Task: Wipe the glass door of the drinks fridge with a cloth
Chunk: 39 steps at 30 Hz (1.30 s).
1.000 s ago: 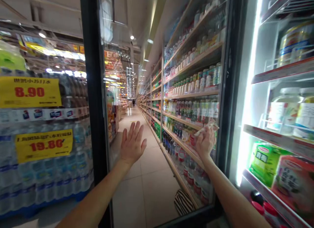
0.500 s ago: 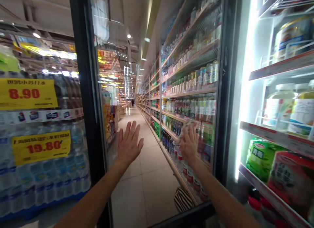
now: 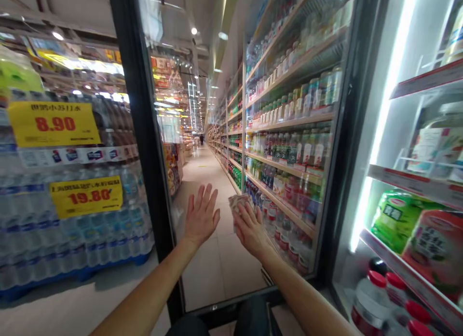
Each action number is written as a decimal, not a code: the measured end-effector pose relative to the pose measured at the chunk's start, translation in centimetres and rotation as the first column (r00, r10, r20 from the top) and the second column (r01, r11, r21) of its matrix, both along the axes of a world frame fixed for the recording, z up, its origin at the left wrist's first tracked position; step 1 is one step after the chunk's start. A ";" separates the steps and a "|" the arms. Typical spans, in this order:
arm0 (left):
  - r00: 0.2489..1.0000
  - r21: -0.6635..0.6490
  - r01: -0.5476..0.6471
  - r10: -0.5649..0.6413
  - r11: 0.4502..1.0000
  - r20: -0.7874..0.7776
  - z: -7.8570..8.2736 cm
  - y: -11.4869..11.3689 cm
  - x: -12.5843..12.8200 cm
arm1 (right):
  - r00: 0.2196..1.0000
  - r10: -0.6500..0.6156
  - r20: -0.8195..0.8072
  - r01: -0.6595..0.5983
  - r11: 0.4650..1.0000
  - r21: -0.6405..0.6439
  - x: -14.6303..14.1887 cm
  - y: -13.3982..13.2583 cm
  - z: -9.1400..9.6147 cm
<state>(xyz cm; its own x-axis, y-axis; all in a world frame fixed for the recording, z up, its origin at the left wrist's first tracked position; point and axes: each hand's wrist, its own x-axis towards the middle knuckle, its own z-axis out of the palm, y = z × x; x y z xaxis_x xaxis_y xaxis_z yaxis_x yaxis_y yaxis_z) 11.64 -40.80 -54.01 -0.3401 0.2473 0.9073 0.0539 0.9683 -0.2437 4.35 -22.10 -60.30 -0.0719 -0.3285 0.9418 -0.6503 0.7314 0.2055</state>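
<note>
A black-framed glass door stands in front of me. My left hand lies flat against its pane, fingers spread, holding nothing. To the right of it, my right hand presses a crumpled patterned cloth to the glass. The cloth sticks out past the fingertips on the upper left; the rest is under the palm. Bottled and canned drinks on long shelves show in the pane behind my right hand.
At right is a lit cooler with drink packs on its shelves and red-capped bottles low down. Stacked bottled water with yellow price signs stands at left. My knees are near the door's lower frame. A distant person shows in the pane.
My right hand has slid the cloth left across the glass, closer to my left hand. The left hand stays flat on the pane. The view has shifted slightly.
</note>
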 end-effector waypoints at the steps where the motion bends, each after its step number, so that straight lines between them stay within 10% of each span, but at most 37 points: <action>1: 1.000 -0.004 -0.001 0.001 1.000 0.016 -0.3 -0.1 0.2 | 0.999 0.030 -0.015 -0.029 0.999 0.046 0.4 -0.4 -0.4; 9: 0.991 0.010 -0.011 0.009 1.000 0.135 -4.3 -0.9 2.1 | 0.975 -0.151 0.163 0.198 0.926 -0.322 -1.0 3.2 -2.1; 16: 0.978 0.026 -0.039 0.033 0.999 0.204 -5.7 -1.0 2.9 | 0.995 0.008 0.097 -0.015 0.997 0.069 1.2 0.4 -4.8; 23: 0.969 0.069 -0.054 0.036 0.996 0.245 -7.5 -0.2 3.5 | 0.914 -0.243 0.326 0.364 0.846 -0.389 -2.1 7.1 -5.6; 27: 0.962 0.084 -0.064 0.039 0.994 0.269 -8.7 0.1 3.9 | 0.970 -0.110 0.218 0.133 0.987 -0.092 0.2 3.2 -6.3; 30: 0.958 0.084 -0.066 0.039 0.994 0.286 -9.0 -0.1 4.1 | 0.986 -0.067 0.153 0.060 0.997 0.048 0.1 3.7 -6.4; 35: 0.958 0.092 -0.062 0.033 0.994 0.284 -9.1 0.1 4.2 | 0.924 -0.226 0.309 0.332 0.873 -0.357 -4.0 10.5 -5.7; 39: 0.961 0.069 -0.081 0.060 0.994 0.271 -9.0 0.4 4.3 | 0.927 -0.190 0.323 0.320 0.851 -0.417 -3.3 8.9 -6.3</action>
<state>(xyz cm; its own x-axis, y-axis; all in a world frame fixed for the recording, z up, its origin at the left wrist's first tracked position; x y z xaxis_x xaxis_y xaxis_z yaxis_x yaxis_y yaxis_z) 15.91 -40.39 -63.02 -0.5876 0.1455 0.7960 0.0376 0.9876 -0.1527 1.03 -13.22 -66.64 -0.3556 0.1954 0.9140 -0.4092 0.8466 -0.3402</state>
